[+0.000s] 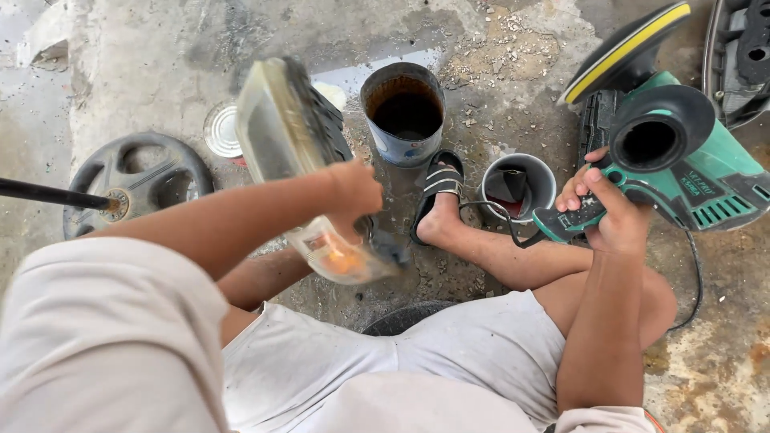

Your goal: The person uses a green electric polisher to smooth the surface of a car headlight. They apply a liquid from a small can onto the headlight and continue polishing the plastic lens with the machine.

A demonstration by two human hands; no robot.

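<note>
The rough concrete floor (513, 72) fills the view, dusty and strewn with grit and small chips near the top. On it sits a person in pale shorts, seen from above, with one sandalled foot (439, 202) stretched forward. The green power polisher (670, 152) is the largest thing in hand: it is held up at the right side, its round yellow-edged pad (626, 50) tilted toward the upper right and its black cable looping down past the knee. The right hand (607, 210) is wrapped around the polisher's handle, fingers closed tight on it. Next in size is the car headlight (293, 152), a clear, cloudy lens with a black back and an orange patch at its lower end; it is raised off the floor, tilted, and blurred. The left hand (353, 191) grips it at its lower part, fingers curled around its edge. At the left, a dark wheel-shaped weight (164, 172) lies flat, with a black rod (48, 194) reaching over it. Ahead of the foot stands a metal can (403, 112) of dark liquid, and just beside the foot a smaller grey cup (519, 186) holds something black. A small round tin lid (221, 130) lies between the weight and the headlight.
</note>
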